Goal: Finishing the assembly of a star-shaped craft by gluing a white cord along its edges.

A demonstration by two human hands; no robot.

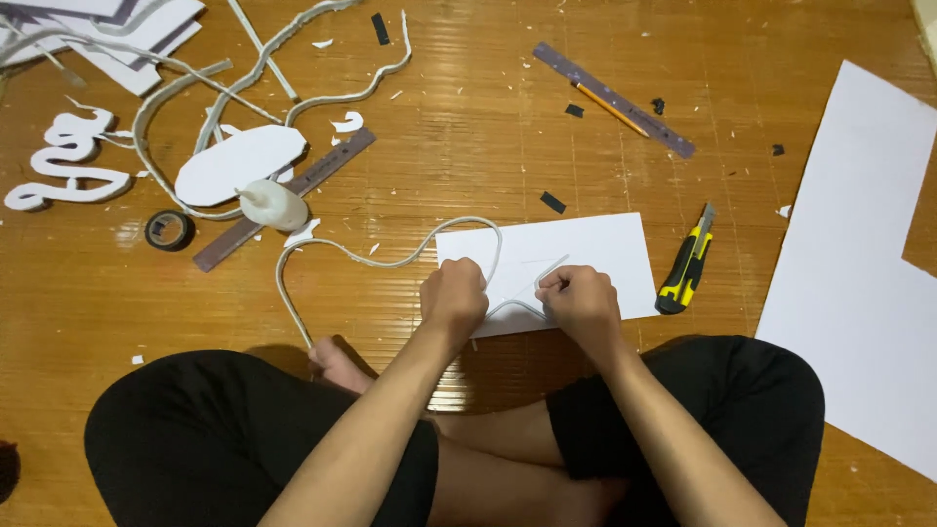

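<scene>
I sit cross-legged on a bamboo mat. My left hand (454, 296) and my right hand (582, 301) both pinch a long thin white foam strip (342, 252) over a small white rectangular board (595, 252). The strip loops away to the left across the floor and curves back to my left hand; between my hands it bends into a V, and a short end sticks up from my right fingers.
A yellow-and-black utility knife (686, 268) lies right of the board. A white glue bottle (272, 204), a grey ruler (293, 195), a tape roll (169, 230), foam cut-outs (239, 162) and loose strips lie at upper left. A second ruler (613, 98) with a pencil (611, 109) lies at top; a large white sheet (859, 273) lies at right.
</scene>
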